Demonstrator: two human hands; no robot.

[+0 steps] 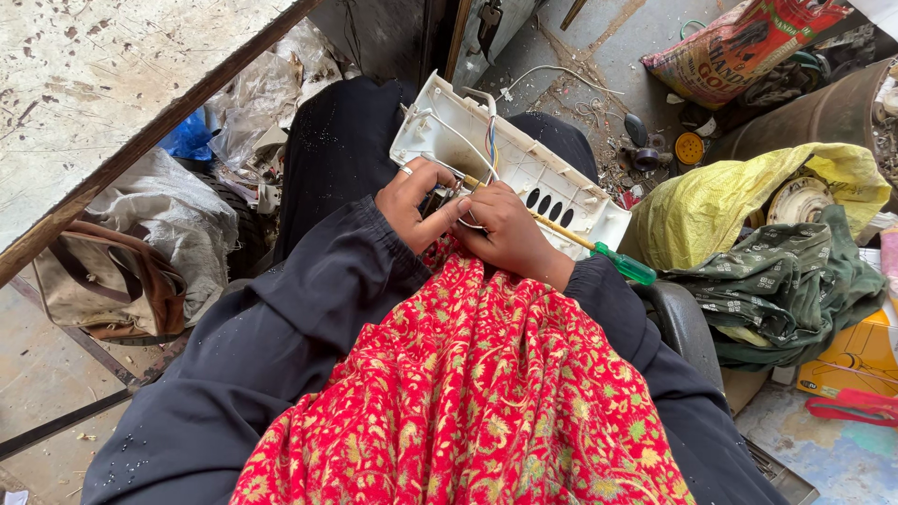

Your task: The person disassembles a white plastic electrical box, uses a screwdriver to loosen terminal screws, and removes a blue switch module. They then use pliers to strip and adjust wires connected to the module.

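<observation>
On the lap, right in the middle of my view, sits a white plastic housing [524,168], its open inner side up, tilted across dark-clothed knees. I see the left hand [416,201] curled against its near edge, a ring on one finger, fingers pinched on a small part I can't make out. The right hand [510,234] is clenched around a screwdriver [599,248]: yellowish shaft running through the fist, green transparent handle poking out to the right past the wrist, the tip pointing towards the spot between both hands. Thin coloured wires [490,140] run from the far end of the housing down to where the fingers meet. Both hands are touching, knuckle to knuckle.

A red patterned shawl [468,402] drapes down towards me between the two dark sleeves.

To the left I see the weathered bench [94,75] with its dark edge, and under it a brown bag [108,281] and crumpled clear plastic sheets [253,93]. To the right, a yellow sack [730,201] lies over a heap, with green patterned cloth [776,281] just below it. Further off on the concrete floor [599,47] lie a printed red sack [739,47], a small orange disc [689,148] and loose scraps.
</observation>
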